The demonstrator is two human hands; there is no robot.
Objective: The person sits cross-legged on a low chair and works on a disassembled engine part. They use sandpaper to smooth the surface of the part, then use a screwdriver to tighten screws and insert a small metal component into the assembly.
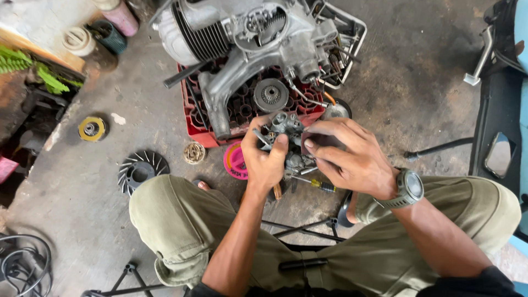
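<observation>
Two hands: both of yours meet over one small metal part, above the floor between your knees.
Left hand (264,159): your fingers are curled around the carburettor (287,132), thumb pressed against its near side; you grip it from the left.
Right hand (346,157): your fingers lie flat and together, pinching a small dark square of abrasive paper (319,142) against the carburettor's right side.
Carburettor: grey cast metal, held in the air just in front of the red crate (192,124), touched by both hands.
Wristwatch (410,188): grey, on your right wrist.
Engine (242,38): a bare scooter engine with a finned cylinder rests on the red crate, beyond your hands.
Fan wheel (140,170): dark, bladed, flat on the concrete beside your left knee.
Pink tin (235,160): round, on the floor just left of your left hand.
Screwdriver (316,184): yellow-and-black handle, on the floor under your hands.
Yellow roll (92,129): on the floor, well apart to the left.
</observation>
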